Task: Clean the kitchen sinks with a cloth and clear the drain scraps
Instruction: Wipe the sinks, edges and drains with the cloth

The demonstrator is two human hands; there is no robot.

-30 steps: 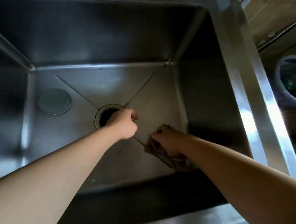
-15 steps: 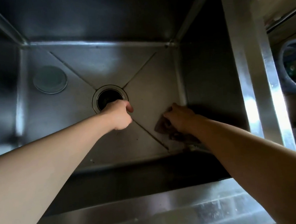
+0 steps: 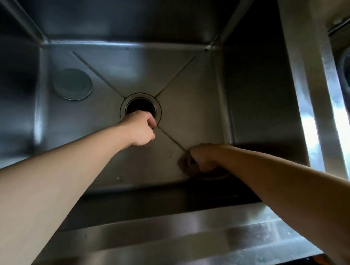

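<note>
Steel sink [image 3: 251, 95] — right hand [image 3: 202, 158], gripping the cloth [image 3: 184, 163], has slid nearer; left hand [image 3: 140, 128] stays fisted at drain [image 3: 140, 108].

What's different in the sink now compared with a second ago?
The right hand has dragged the brown cloth along the sink floor towards the near right corner, still gripping it. The left hand stays curled at the drain; whether it holds anything is hidden. The round cover hasn't moved.
</note>
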